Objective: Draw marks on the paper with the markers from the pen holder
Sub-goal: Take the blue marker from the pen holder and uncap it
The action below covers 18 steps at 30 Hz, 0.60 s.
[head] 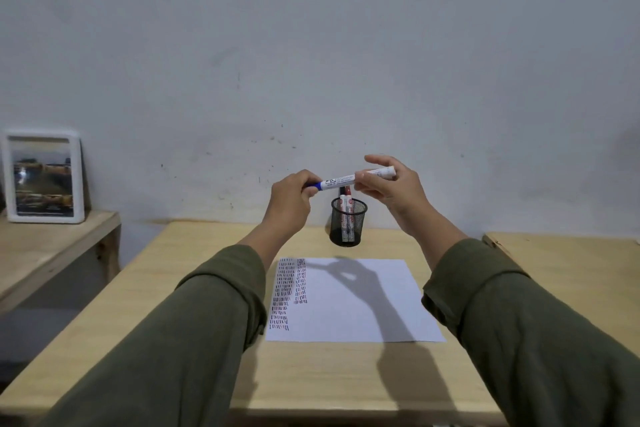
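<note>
Both hands hold one blue-capped white marker level in the air above the black mesh pen holder. My left hand grips the blue cap end. My right hand pinches the white barrel, its index finger lifted. The pen holder stands on the desk behind the paper and holds two markers, at least one red-capped. The white paper lies flat on the desk, with columns of short dark and red marks along its left side.
The light wooden desk runs to the wall. A lower wooden shelf at the left carries a white photo frame. Another wooden surface adjoins the desk at the right.
</note>
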Tool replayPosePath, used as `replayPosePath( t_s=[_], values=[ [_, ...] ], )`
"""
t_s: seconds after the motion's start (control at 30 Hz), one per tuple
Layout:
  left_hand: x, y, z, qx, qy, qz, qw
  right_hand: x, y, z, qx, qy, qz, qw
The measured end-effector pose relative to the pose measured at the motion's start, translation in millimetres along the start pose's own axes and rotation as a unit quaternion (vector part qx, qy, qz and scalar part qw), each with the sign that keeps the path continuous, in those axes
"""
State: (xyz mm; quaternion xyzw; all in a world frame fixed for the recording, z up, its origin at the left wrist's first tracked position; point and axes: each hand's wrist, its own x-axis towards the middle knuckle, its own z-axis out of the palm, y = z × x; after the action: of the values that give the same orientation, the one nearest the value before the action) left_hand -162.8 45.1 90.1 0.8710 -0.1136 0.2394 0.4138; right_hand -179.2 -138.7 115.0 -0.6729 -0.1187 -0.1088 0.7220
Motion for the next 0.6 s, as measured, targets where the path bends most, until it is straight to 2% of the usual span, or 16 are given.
replayPosePath(
  t_s=[0.2,0.33,0.5,0.6],
  values=[
    [-1.9,16.5,3.8,-0.066,0.003,0.022,0.998,-1.2,9.9,20.2,0.028,-0.02,0.023,0.999],
    [-1.5,18.1,1.4,-0.174,0.012,-0.025,0.984,-2.3,12.6,22.0,0.068,-0.023,0.043,0.997],
    [-2.4,14.0,4.7,-0.358,-0.036,-0.123,0.925,-1.3,16.1,22.6,0.118,-0.035,0.05,0.991],
    [-1.7,15.0,9.0,-0.43,-0.043,-0.167,0.886,-1.4,18.5,24.6,0.12,-0.041,0.047,0.991]
  ],
)
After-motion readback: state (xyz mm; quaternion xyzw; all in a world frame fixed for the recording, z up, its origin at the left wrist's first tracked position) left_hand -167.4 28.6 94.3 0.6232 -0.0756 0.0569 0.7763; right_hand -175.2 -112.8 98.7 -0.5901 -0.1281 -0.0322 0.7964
